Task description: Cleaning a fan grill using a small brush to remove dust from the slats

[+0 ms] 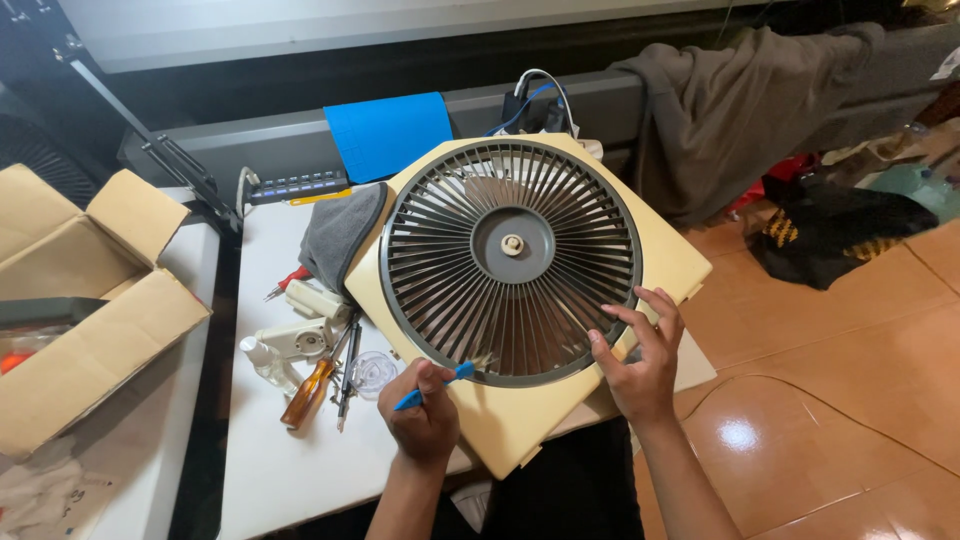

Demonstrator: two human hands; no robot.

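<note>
Both hands work at the near rim of a round grey fan grille [510,262] in its cream housing [520,425]. Left hand [425,415] grips a small blue brush [437,384], bristles touching the grille; right hand [640,360] steadies the rim, fingers spread.

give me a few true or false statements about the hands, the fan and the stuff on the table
1. The left hand holds a small blue-handled brush at the lower rim of the round grey plastic fan grille. True.
2. The right hand rests flat on the floor. False: its fingers touch the grille's right edge.
3. The grille sits in a cream square fan housing. True.
4. A screwdriver with an amber handle lies on the white table left of the fan. True.
5. The open cardboard box stands on top of the fan. False: it is far to the left.
</note>
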